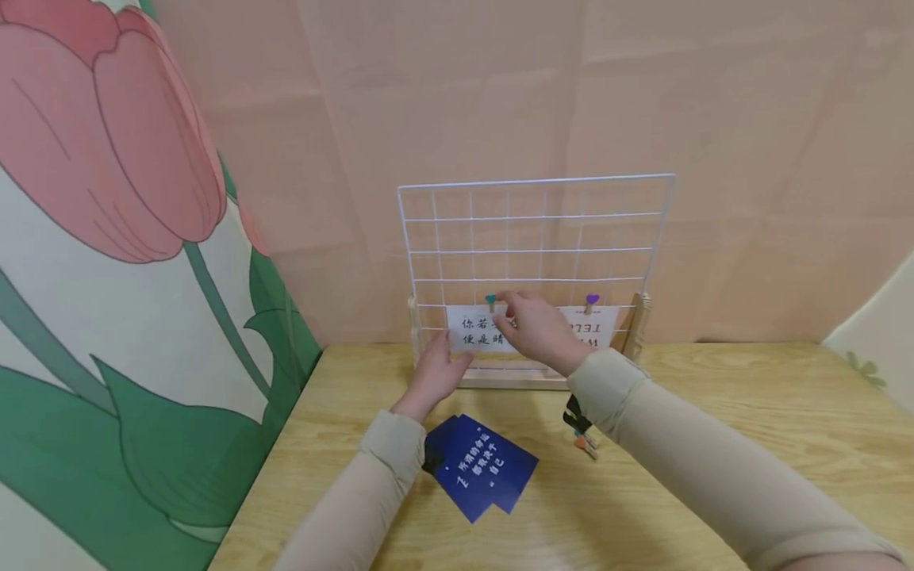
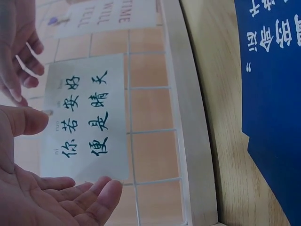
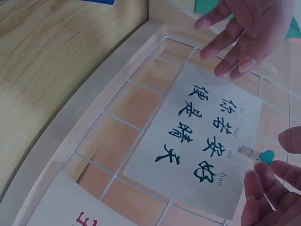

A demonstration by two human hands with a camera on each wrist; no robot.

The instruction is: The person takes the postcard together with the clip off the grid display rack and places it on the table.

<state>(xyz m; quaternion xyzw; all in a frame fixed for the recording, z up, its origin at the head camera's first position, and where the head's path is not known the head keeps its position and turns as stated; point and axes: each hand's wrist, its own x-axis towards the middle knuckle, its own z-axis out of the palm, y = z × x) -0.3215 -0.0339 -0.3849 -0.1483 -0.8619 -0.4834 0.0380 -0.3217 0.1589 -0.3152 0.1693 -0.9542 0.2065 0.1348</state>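
Observation:
A white card with dark handwritten-style characters [image 3: 188,127] hangs on a white wire grid [image 1: 543,251]. At its top edge sits a small clothespin with a teal heart [image 3: 267,156]. My right hand [image 1: 539,325] is at this clothespin; in the right wrist view a fingertip meets the heart while the thumb stands apart from it. My left hand [image 1: 437,369] is by the card's left edge, its fingers [image 2: 101,190] extended and loosely spread, with nothing gripped. Right of this card hangs a second white card with red lettering [image 2: 110,16], under a purple-heart clothespin [image 1: 592,301].
The grid stands in a wooden base [image 1: 514,382] at the back of the wood-grain table [image 1: 343,476]. Dark blue cards [image 1: 493,468] lie overlapping in front of it. Small clothespins [image 1: 585,446] lie on the table below my right wrist. A tulip-printed cloth [image 1: 128,143] borders the left side.

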